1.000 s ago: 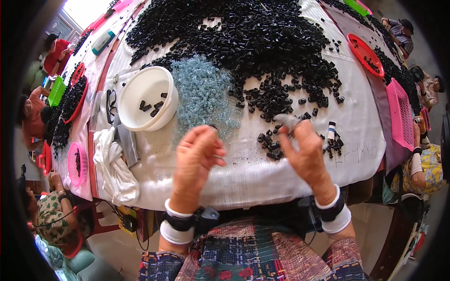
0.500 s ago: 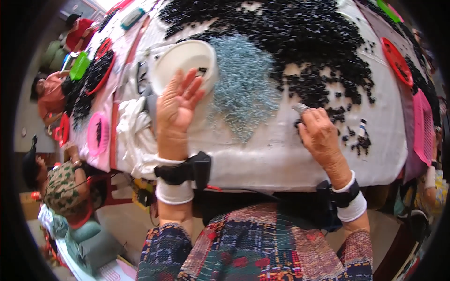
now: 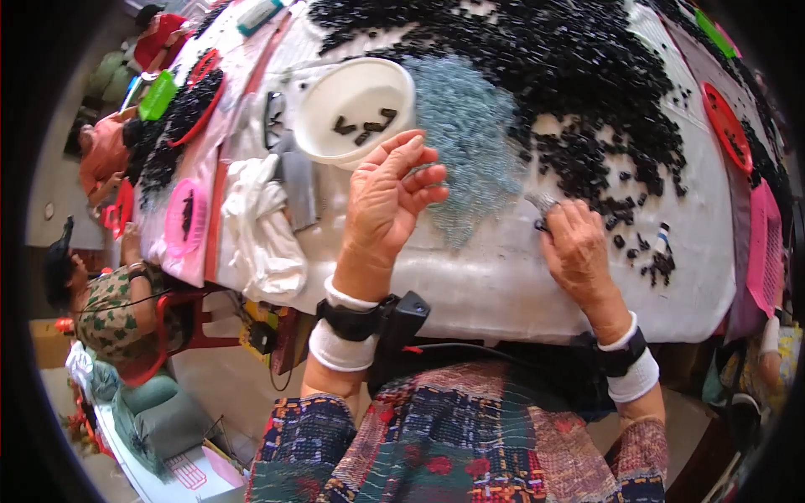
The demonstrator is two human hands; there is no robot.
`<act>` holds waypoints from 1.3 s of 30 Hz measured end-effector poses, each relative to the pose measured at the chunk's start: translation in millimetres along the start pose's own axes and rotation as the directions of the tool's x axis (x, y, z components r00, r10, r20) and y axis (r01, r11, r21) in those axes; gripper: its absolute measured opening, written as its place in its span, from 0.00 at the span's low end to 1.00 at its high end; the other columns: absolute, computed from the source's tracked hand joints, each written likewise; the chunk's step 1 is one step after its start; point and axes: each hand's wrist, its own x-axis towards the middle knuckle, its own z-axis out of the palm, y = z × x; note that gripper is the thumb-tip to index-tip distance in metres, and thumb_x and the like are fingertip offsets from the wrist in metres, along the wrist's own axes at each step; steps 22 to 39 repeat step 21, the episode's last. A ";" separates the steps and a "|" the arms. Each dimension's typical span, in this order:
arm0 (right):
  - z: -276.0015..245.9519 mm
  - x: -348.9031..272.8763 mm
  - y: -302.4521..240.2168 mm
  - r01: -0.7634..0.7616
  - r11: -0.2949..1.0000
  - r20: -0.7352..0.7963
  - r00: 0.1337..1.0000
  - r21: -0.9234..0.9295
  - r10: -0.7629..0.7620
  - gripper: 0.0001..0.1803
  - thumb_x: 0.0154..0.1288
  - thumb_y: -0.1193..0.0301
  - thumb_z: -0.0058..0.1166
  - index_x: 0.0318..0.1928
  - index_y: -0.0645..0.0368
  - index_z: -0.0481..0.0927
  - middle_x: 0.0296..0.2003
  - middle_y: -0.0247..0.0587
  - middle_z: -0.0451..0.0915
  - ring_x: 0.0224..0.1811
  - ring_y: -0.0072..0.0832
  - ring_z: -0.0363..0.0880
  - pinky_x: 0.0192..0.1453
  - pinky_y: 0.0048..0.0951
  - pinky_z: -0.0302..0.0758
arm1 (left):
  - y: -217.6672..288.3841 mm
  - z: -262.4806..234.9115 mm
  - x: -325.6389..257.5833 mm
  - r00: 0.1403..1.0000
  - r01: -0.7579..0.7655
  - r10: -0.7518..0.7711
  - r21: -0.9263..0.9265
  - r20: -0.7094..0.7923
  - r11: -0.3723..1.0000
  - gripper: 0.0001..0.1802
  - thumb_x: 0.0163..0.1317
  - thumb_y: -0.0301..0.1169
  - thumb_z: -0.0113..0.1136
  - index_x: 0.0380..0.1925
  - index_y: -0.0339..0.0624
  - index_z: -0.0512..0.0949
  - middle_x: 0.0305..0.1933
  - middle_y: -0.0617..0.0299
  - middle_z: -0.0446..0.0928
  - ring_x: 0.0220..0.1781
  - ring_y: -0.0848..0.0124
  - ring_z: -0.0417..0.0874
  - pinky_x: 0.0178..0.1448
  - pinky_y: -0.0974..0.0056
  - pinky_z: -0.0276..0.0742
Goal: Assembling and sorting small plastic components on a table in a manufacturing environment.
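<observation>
My left hand [image 3: 387,197] hovers palm up just in front of the white plastic bowl [image 3: 312,138], its fingers loosely curled and apart, with nothing visible in them. Several small black pieces [image 3: 369,126] lie in that bowl. A heap of thin silvery-blue metal pins [image 3: 465,126] is spread to the bowl's right. Low over the cloth, my right hand [image 3: 579,247] is closed with its fingertips together on a small silvery bunch [image 3: 543,202]; its exact kind is too small to make out. A small black piece [image 3: 541,225] shows by the thumb.
A big spread of black pieces [image 3: 579,67] covers the table's far side. Crumpled white cloth [image 3: 264,226] and a grey flat thing [image 3: 298,189] lie at left. A pink basket [image 3: 763,243] and red tray [image 3: 726,126] stand at right. Co-workers [image 3: 117,306] sit at left.
My left hand has moved right and away from over the bowl, its fingers curling in. The black pieces in the bowl now show. My right hand stays nearly in place, still closed.
</observation>
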 end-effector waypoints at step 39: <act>-43.7 17.9 -15.4 -0.198 0.309 0.076 0.928 0.930 0.365 0.26 0.54 0.75 0.55 0.55 0.56 0.66 0.36 0.41 0.78 0.37 0.32 0.78 0.39 0.28 0.77 | -57.4 34.6 -21.1 0.893 0.352 -0.354 0.061 0.277 0.934 0.14 0.59 0.30 0.59 0.41 0.33 0.73 0.35 0.52 0.79 0.36 0.67 0.82 0.35 0.67 0.82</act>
